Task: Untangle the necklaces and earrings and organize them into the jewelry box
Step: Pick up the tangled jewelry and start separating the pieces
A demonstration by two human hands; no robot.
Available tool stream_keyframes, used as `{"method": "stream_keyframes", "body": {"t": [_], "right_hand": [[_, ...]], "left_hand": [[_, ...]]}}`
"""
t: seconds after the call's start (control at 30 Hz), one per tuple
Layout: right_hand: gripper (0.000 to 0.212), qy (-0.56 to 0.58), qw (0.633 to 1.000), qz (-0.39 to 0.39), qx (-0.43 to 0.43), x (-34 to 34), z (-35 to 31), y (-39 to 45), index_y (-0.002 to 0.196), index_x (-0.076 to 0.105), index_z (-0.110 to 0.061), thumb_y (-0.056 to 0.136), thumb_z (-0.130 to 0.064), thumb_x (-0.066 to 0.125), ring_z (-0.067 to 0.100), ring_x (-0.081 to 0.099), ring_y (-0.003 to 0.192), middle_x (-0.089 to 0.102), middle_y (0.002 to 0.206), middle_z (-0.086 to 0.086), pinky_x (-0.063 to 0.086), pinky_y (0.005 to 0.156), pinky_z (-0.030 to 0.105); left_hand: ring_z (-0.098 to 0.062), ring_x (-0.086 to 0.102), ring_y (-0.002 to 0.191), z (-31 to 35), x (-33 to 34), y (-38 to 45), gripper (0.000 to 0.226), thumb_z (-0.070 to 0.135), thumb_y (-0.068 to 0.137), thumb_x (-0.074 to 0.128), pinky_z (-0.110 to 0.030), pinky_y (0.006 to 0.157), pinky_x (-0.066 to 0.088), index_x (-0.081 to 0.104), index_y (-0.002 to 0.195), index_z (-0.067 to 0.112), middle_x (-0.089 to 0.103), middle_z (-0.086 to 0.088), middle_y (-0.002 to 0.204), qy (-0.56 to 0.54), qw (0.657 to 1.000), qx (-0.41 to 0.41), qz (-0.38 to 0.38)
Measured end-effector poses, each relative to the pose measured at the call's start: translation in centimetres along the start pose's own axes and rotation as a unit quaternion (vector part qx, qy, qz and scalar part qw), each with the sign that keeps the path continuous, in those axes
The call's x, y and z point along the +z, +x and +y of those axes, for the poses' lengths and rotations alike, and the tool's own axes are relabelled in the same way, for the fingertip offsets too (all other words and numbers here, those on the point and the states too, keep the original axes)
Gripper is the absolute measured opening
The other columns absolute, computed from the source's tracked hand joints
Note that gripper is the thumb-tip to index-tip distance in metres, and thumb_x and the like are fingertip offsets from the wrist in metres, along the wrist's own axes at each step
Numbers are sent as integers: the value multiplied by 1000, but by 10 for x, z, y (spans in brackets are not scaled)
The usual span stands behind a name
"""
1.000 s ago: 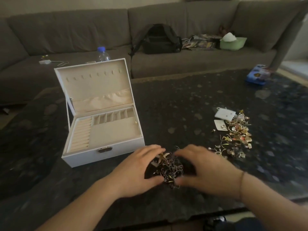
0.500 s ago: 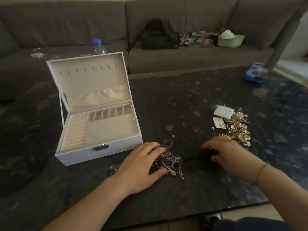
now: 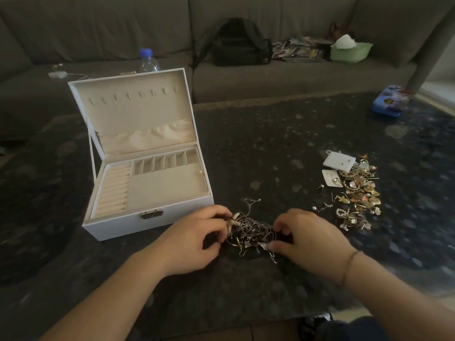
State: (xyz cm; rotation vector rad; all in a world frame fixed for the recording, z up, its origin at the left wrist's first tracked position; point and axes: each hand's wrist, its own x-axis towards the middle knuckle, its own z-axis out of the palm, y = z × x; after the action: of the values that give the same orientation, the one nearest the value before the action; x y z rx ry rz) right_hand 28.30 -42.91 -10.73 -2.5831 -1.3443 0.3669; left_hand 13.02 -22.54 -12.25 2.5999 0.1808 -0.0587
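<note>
In the head view there is one dark speckled counter (image 3: 270, 134), and it fills most of the frame. In the lower middle lies one tangle of necklaces (image 3: 248, 232); the thin chains are knotted together, so I cannot count them. The two hands are at both sides of it. The left hand (image 3: 194, 239) has curled fingers and pinches the left edge of the tangle, where a pale small piece shows. The right hand (image 3: 305, 239) also has curled fingers, and its fingertips grasp the right edge of the tangle. One thin bracelet (image 3: 347, 267) is around the right wrist.

At the left of the frame stands one white jewelry box (image 3: 147, 220) with its lid open and upright. Inside the lid I count one row of about nine small hooks and one cloth pocket. The tray has one block of ring rolls at the left, one row of six small compartments at the back, and one large flat compartment, with a small pale bead at its right edge.

At the right of the frame lies one pile of golden earrings (image 3: 357, 193), too many to count, and two white cards (image 3: 338, 161) at its upper left edge.

Behind the counter stands one grey sofa (image 3: 98, 28). On it are one black backpack (image 3: 236, 43), one green bowl (image 3: 350, 51) and one water bottle (image 3: 147, 61). One blue box (image 3: 390, 100) lies on the counter at the upper right.
</note>
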Motion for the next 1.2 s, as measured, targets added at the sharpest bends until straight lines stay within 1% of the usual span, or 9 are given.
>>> {"method": "stream_keyframes", "body": {"t": [0.13,0.23,0.37,0.47,0.57,0.7,0.87,1.07,1.2], "right_hand": [[16,18,999,9,-39,7,-4,5,100,61,-34,89,-45,62,7,51,104,49,101,-17,48,88,28],[7,13,996,5,-88,7,-10,6,95,62,-34,90,-39,60,4,47,104,52,104,-17,45,90,24],[11,69,992,-20,-101,-13,-1,6,96,66,-33,86,-35,69,-12,49,78,55,85,-23,38,72,6],[34,17,998,-1,-56,-21,21,7,118,58,-40,85,-39,68,-6,46,98,53,108,-23,43,89,17],[30,-75,996,-51,-11,-26,35,8,114,58,-41,86,-44,67,8,35,114,43,121,-18,43,96,29],[5,-74,995,-72,10,-29,37,4,95,60,-36,91,-33,62,11,37,110,47,116,-12,43,92,29],[18,-160,987,4,-33,-13,18,-2,114,50,-24,96,-22,46,20,42,113,50,117,-4,38,90,32],[12,185,973,117,-74,-8,-6,0,95,47,-22,96,-11,49,9,52,67,55,74,-7,42,63,27],[9,564,813,97,-104,-13,-17,4,95,51,-14,89,-7,50,16,50,52,53,55,-2,46,55,26]], "left_hand": [[8,34,134,21,11,2,37,17,82,63,-24,113,35,51,101,47,35,36,140,-94,995,15,38],[12,22,136,32,22,10,53,47,86,66,-17,113,24,42,134,49,27,32,147,-13,999,40,27],[1,43,107,29,19,13,13,39,85,65,-22,88,45,57,95,36,48,22,114,92,990,77,81],[-4,46,83,23,12,10,21,21,81,62,-20,66,42,46,74,33,47,17,86,76,991,53,95],[-9,49,72,18,10,8,31,12,76,62,-20,59,39,40,67,31,46,13,75,2,988,19,156],[-14,48,70,17,6,9,22,14,71,53,-21,58,37,39,64,30,46,10,73,-65,979,1,193],[-3,51,88,26,12,8,6,31,75,51,-15,66,38,50,79,35,46,22,99,-21,989,1,143],[3,31,134,54,34,14,61,67,84,46,-29,113,30,44,139,39,39,24,140,-7,989,-2,151],[5,52,97,63,49,23,18,53,93,48,-38,96,43,54,106,42,55,29,95,-92,975,39,199]]}}
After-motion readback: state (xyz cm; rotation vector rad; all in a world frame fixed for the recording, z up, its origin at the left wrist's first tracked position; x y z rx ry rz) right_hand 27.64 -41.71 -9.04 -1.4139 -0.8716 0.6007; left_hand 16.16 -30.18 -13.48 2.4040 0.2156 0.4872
